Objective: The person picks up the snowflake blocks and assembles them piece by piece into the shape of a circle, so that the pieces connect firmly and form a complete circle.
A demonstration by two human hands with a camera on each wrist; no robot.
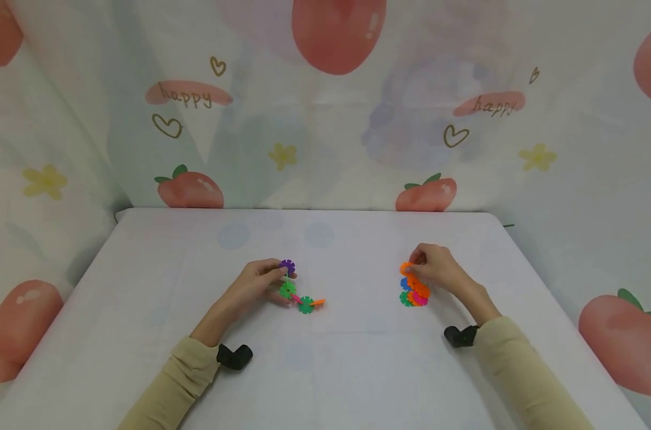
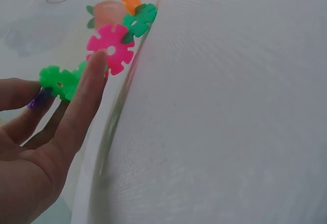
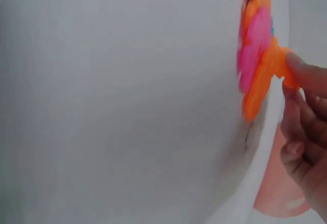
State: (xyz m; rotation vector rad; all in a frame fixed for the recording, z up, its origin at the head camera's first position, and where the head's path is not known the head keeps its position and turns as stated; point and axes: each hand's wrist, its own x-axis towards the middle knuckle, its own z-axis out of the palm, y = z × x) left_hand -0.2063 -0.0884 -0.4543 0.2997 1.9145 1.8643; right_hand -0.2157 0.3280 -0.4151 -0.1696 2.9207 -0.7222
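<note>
My left hand (image 1: 258, 283) pinches the purple disc (image 1: 287, 267) at the upper end of a chain of notched plastic snowflake discs. Below it hang a green disc (image 1: 288, 290), a pink disc (image 2: 111, 50), a darker green disc (image 1: 306, 305) and, at the far end, an orange disc (image 1: 318, 302). In the left wrist view one finger extends in front of the chain. My right hand (image 1: 438, 266) pinches a single orange disc (image 3: 285, 68) between thumb and finger. That disc is right at a small pile of loose discs, including a pink disc (image 3: 255, 47).
Both groups are over a white-covered table (image 1: 347, 370), the pile to the right of the chain. A printed curtain (image 1: 325, 137) hangs behind the table's back edge. Black wrist mounts (image 1: 235, 357) sit by both beige sleeves (image 1: 524, 370).
</note>
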